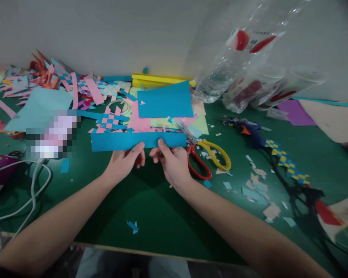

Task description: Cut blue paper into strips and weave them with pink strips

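A long strip of blue paper (118, 141) stretches sideways above the green table, held at its lower edge by both hands. My left hand (127, 155) pinches it left of its right half, thumb in front and fingers behind. Close beside it, my right hand (172, 158) grips the strip the same way. Scissors (208, 148) with one yellow and one red handle lie just right of my right hand, blades spread. Behind the strip are a larger blue paper sheet (164, 101) and a woven pink-and-blue paper piece (108, 120).
A clear plastic bottle (220, 71) and plastic cups (290, 83) stand at the back right. A glue gun (252, 135) with its cord lies right. Paper scraps (255, 185) are scattered about. At left are a blurred-out device (56, 133), white cables (33, 189) and a paper heap (43, 77).
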The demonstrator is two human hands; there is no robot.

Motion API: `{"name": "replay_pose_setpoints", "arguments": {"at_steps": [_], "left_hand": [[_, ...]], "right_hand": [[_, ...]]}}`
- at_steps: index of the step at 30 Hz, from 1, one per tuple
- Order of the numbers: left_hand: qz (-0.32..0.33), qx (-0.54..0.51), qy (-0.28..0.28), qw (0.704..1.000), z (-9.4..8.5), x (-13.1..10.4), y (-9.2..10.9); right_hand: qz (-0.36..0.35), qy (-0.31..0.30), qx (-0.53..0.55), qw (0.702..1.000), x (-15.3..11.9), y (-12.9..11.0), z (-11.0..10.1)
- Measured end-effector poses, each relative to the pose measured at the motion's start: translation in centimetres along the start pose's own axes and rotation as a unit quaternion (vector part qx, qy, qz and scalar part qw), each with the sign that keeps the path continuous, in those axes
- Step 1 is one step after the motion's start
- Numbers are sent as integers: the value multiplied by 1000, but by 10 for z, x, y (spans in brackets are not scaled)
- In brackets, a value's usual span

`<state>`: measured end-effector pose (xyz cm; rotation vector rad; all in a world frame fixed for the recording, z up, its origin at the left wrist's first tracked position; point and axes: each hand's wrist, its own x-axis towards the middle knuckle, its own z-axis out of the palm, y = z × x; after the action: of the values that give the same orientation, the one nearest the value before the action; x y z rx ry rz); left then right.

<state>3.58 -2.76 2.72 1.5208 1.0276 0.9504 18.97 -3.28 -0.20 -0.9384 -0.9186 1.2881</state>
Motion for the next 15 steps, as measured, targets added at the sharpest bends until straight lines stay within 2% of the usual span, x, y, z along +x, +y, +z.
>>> {"name": "replay_pose_setpoints", "arguments": {"at_steps": [8, 15], "left_hand": [[42, 31, 119, 992, -1, 0, -2], [31, -43, 85, 995, 1, 2, -4]], "right_hand": [[-1, -8, 18, 1000, -1, -2, 1], [2, -21, 5, 1000, -2, -5, 4]]}}
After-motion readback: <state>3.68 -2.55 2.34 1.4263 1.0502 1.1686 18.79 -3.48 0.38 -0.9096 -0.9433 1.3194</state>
